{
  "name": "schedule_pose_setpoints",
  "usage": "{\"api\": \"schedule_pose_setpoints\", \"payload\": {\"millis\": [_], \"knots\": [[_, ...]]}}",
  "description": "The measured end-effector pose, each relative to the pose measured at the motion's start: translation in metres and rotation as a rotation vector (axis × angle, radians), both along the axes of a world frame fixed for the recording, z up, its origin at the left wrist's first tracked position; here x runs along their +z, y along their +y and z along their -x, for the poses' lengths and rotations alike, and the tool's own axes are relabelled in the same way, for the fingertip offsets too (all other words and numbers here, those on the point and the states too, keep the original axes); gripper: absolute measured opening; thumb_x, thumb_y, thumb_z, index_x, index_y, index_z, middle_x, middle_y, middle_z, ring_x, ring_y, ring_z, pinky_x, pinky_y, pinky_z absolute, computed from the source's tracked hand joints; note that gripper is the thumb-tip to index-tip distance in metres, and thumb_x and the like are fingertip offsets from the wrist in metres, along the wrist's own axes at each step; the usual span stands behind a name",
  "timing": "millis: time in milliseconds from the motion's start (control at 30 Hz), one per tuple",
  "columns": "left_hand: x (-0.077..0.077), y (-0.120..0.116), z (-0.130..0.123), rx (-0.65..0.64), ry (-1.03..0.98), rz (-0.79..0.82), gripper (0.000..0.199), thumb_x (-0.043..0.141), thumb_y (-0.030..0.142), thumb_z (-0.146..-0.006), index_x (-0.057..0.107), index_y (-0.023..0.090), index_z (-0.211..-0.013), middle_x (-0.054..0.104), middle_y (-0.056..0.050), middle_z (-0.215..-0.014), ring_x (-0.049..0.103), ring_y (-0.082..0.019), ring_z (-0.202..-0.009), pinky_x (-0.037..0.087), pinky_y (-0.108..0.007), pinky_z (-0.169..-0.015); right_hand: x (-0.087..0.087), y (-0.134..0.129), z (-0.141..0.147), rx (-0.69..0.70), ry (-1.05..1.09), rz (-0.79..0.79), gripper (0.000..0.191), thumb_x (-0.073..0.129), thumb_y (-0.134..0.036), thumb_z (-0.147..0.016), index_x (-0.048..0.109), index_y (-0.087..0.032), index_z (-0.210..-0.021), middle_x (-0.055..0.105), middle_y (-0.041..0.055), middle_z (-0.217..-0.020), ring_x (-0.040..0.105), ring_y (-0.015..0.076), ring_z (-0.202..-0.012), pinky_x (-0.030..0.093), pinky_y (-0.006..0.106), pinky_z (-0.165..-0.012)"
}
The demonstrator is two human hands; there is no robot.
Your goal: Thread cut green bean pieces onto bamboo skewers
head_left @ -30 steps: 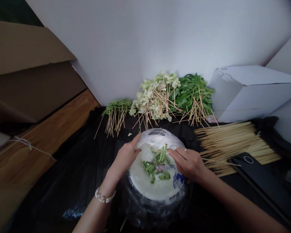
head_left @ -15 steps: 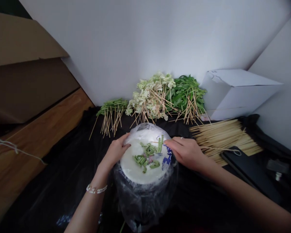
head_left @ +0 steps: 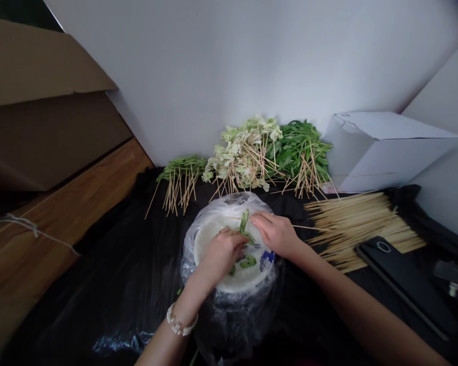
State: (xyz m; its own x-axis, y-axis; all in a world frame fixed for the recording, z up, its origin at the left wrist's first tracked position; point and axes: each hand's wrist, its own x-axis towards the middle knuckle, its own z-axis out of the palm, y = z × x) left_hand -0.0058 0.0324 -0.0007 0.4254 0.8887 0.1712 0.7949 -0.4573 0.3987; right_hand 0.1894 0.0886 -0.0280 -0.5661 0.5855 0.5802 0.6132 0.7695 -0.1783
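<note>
In my right hand, closed in a pinch, is a thin bamboo skewer lying nearly level. Short green stem pieces are threaded on it just left of my fingers. My left hand reaches over a round white surface, its fingers bent together around a cut green stem piece; the fingertips are partly hidden. More loose cut pieces lie on that surface, some covered by my left hand. Clear plastic wraps the round container below.
Along the wall lie skewered green stems, pale leafy skewers and dark green leafy skewers. Bare skewers and a phone are at right. A white box and a cardboard box flank the black sheet.
My left hand has moved from the container's rim inward onto the loose green pieces, its fingers now closed. My right hand still holds the skewer. The view has shifted slightly.
</note>
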Motion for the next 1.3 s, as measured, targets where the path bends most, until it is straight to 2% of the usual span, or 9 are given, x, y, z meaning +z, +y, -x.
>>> {"api": "schedule_pose_setpoints", "payload": {"millis": [133, 300, 500, 667, 767, 867, 1033, 1167, 1300], "knots": [[-0.01, 0.014, -0.01, -0.013, 0.262, -0.022, 0.025, 0.053, 0.007, -0.086, 0.074, 0.017, -0.095, 0.072, -0.012, -0.083, 0.062, -0.031, -0.091, 0.051, -0.04, -0.078, -0.003, -0.002, -0.001, 0.032, 0.087, -0.073, 0.024, 0.041, -0.013, -0.096, 0.065, -0.016, -0.1, 0.071, 0.0072, -0.098, 0.065, 0.0155, -0.083, 0.047, 0.024, -0.074], [-0.011, 0.017, -0.014, 0.013, 0.349, -0.046, 0.022, 0.052, 0.009, -0.085, 0.072, 0.016, -0.091, 0.068, -0.012, -0.084, 0.06, -0.03, -0.093, 0.05, -0.042, -0.085, -0.004, -0.002, 0.0, 0.032, 0.088, -0.077, 0.025, 0.041, -0.013, -0.096, 0.065, -0.015, -0.102, 0.071, 0.0079, -0.095, 0.065, 0.0157, -0.084, 0.048, 0.024, -0.075], [-0.006, 0.017, -0.017, -0.017, 0.32, 0.031, 0.011, 0.062, 0.015, -0.076, 0.069, 0.018, -0.084, 0.068, -0.011, -0.09, 0.058, -0.031, -0.099, 0.047, -0.043, -0.086, -0.003, -0.003, 0.0, 0.025, 0.071, -0.081, 0.026, 0.041, -0.013, -0.095, 0.067, -0.016, -0.097, 0.07, 0.0084, -0.094, 0.066, 0.0156, -0.083, 0.048, 0.024, -0.074], [0.001, 0.008, -0.011, 0.038, 0.126, 0.063, 0.016, 0.06, 0.009, -0.074, 0.069, 0.019, -0.082, 0.068, -0.007, -0.079, 0.061, -0.029, -0.09, 0.047, -0.04, -0.08, 0.002, -0.005, -0.002, 0.034, 0.081, -0.064, 0.026, 0.04, -0.013, -0.096, 0.066, -0.015, -0.101, 0.071, 0.0086, -0.095, 0.066, 0.0157, -0.085, 0.048, 0.024, -0.075], [0.004, -0.005, 0.0, 0.171, -0.127, 0.107, 0.014, 0.061, 0.012, -0.079, 0.071, 0.02, -0.084, 0.072, -0.006, -0.08, 0.065, -0.025, -0.082, 0.049, -0.037, -0.076, 0.007, -0.008, -0.003, 0.03, 0.12, -0.069, 0.027, 0.04, -0.012, -0.096, 0.065, -0.015, -0.104, 0.071, 0.0077, -0.091, 0.066, 0.0155, -0.082, 0.048, 0.025, -0.074], [0.005, -0.019, 0.009, 0.348, -0.66, 0.286, 0.011, 0.068, 0.02, -0.079, 0.074, 0.02, -0.087, 0.075, -0.005, -0.079, 0.069, -0.022, -0.074, 0.052, -0.033, -0.069, 0.012, -0.012, -0.004, 0.045, 0.178, -0.121, 0.025, 0.042, -0.012, -0.096, 0.066, -0.014, -0.104, 0.069, 0.0066, -0.084, 0.064, 0.0153, -0.075, 0.047, 0.026, -0.069], [0.001, -0.03, 0.011, 0.553, -1.304, 0.484, 0.033, 0.079, 0.033, -0.074, 0.076, 0.017, -0.102, 0.08, -0.01, -0.091, 0.073, -0.019, -0.076, 0.057, -0.029, -0.072, 0.019, -0.02, -0.004, 0.104, 0.18, -0.183, 0.022, 0.045, -0.01, -0.095, 0.066, -0.011, -0.104, 0.063, 0.003, -0.071, 0.057, 0.0135, -0.06, 0.043, 0.026, -0.06], [0.002, -0.03, 0.009, 0.588, -1.568, 0.495, 0.036, 0.084, 0.033, -0.07, 0.077, 0.017, -0.1, 0.079, -0.01, -0.097, 0.073, -0.018, -0.084, 0.057, -0.026, -0.076, 0.018, -0.023, -0.003, 0.126, 0.073, -0.223, 0.025, 0.044, -0.009, -0.092, 0.066, -0.01, -0.105, 0.063, 0.0039, -0.073, 0.055, 0.0134, -0.059, 0.04, 0.028, -0.057], [0.007, -0.03, 0.008, 0.607, -1.659, 0.493, 0.035, 0.087, 0.03, -0.066, 0.078, 0.016, -0.098, 0.079, -0.008, -0.094, 0.073, -0.015, -0.082, 0.057, -0.022, -0.074, 0.015, -0.023, -0.001, 0.118, -0.008, -0.251, 0.027, 0.045, -0.008, -0.09, 0.067, -0.012, -0.106, 0.063, 0.0034, -0.073, 0.054, 0.0134, -0.058, 0.038, 0.029, -0.054]]}}
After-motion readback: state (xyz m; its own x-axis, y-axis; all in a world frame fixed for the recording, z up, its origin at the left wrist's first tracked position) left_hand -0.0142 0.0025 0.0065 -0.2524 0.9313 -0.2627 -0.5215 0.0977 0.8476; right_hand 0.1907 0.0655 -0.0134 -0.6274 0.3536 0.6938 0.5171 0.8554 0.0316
